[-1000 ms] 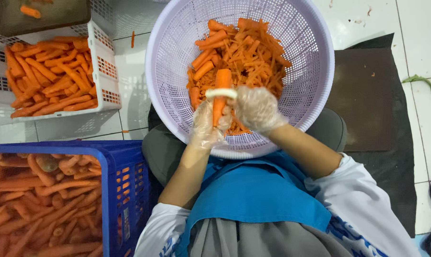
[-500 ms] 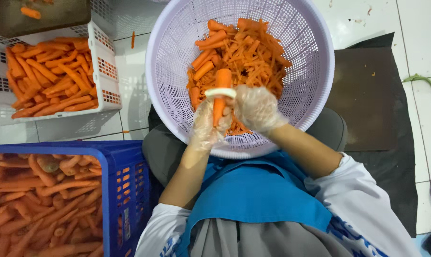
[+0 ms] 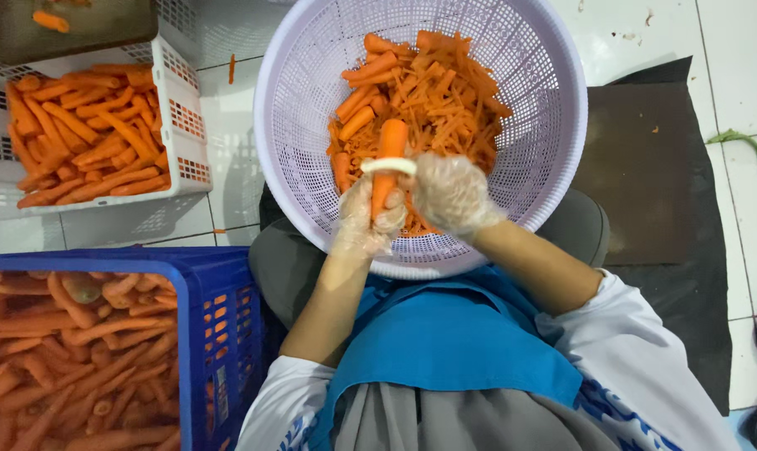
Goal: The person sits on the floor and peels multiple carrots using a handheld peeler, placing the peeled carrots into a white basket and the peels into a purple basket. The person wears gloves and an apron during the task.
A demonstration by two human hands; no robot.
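Left hand (image 3: 370, 219), in a clear plastic glove, is gripping a carrot (image 3: 388, 163) upright over the lavender basket (image 3: 295, 142). Right hand (image 3: 449, 194), gloved too, is closing around a white peeler (image 3: 388, 166) lying across the carrot. Peels and peeled carrots (image 3: 429, 104) are piling in the basket. White crate (image 3: 182, 125) and blue crate (image 3: 228, 334) of carrots are sitting to the person's left.

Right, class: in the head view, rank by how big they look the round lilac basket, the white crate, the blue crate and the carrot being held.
1. Lilac basket.
2. Blue crate, though cut off by the frame and nearer the camera, so unsure.
3. White crate, also cut off.
4. Carrot, in the gloved hands.
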